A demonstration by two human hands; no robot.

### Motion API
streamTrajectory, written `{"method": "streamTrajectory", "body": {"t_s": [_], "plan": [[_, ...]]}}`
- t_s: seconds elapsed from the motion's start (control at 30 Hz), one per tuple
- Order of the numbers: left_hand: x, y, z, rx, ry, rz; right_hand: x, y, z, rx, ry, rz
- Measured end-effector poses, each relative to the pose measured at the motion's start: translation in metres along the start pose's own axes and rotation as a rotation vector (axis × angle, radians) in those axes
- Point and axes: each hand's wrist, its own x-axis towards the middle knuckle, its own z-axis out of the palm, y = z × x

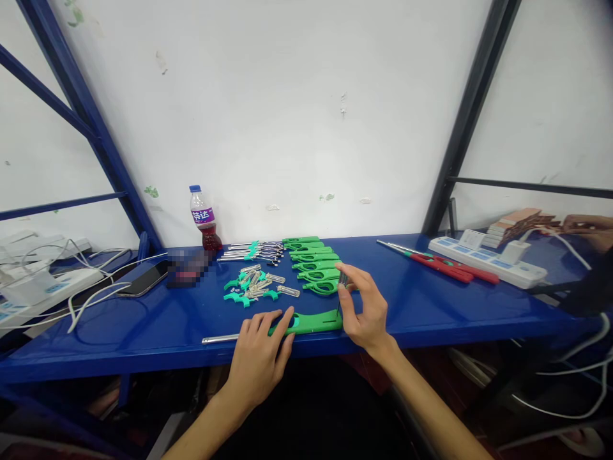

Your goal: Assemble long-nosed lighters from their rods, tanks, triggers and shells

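Note:
A green stick lighter [313,322] with a long metal tube lies along the near edge of the blue table. My left hand [261,351] grips it where the tube meets the green body, fingers on the far side and thumb on the near side. Pinched in my right hand [366,310] is a small screwdriver [343,279], its thin shaft pointing down at the handle end of the lighter. Beyond lie several green handle shells [318,265], metal tubes with wires [239,251], clear fuel tanks [288,291] and teal triggers [234,298].
A drink bottle [204,217] stands by the wall, with a phone [146,278] and a white power strip [43,297] to the left. On the right lie red-handled stick lighters [443,267] beside another power strip [488,260]. Another person's hand [589,227] shows at far right.

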Motion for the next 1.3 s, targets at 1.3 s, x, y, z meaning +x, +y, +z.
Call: {"method": "streamTrajectory", "body": {"t_s": [1.3], "plan": [[-0.0008,-0.0001,0.0012,0.001,-0.007,0.007,-0.0002,0.0002,0.0006,0.057,-0.022,0.051]]}}
